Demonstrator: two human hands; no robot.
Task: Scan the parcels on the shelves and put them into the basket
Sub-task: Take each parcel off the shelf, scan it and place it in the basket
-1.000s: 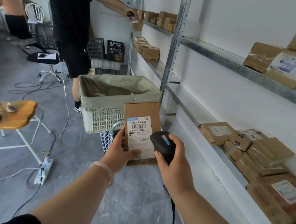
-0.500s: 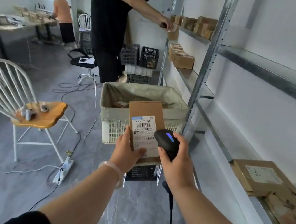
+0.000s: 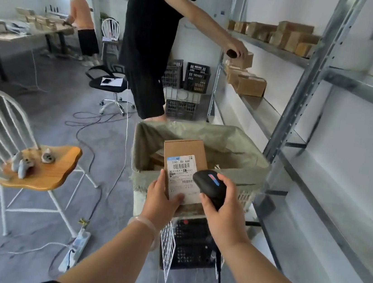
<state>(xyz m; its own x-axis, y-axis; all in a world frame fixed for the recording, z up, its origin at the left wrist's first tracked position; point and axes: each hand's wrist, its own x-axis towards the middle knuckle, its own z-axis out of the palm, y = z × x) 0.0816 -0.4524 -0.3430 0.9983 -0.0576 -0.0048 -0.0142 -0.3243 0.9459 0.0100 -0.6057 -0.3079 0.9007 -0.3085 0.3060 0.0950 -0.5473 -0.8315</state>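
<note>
Shelves: tall grey metal shelves [image 3: 310,69] stand to the right of the basket, close to it.
Person in black: a person in black clothes [image 3: 150,41] stands behind the basket and reaches to the shelves.
Chair: a white wire chair with a wooden seat [image 3: 42,167] stands well to the left of the basket.
Basket: a white plastic basket lined with a grey-green cloth [image 3: 147,145] is in the middle. Some brown boxes lie inside it.
Crate: a black plastic crate [image 3: 191,244] sits under the basket.
Boxes on the shelf: small brown cardboard boxes [image 3: 251,85] sit on a shelf behind the basket, to its right.
Parcel: a flat brown cardboard parcel with a white label [image 3: 185,149] stands upright over the near edge of the basket. The label faces the camera.
Left hand: the left hand [image 3: 161,201] holds the low left corner of the parcel, with the thumb pressed on the label.
Right hand: the right hand [image 3: 226,208] is wrapped around the scanner, over the near edge of the basket.
Scanner: a black scanner with a blue and red mark [image 3: 210,183] is just beside the label, on its right side.
</note>
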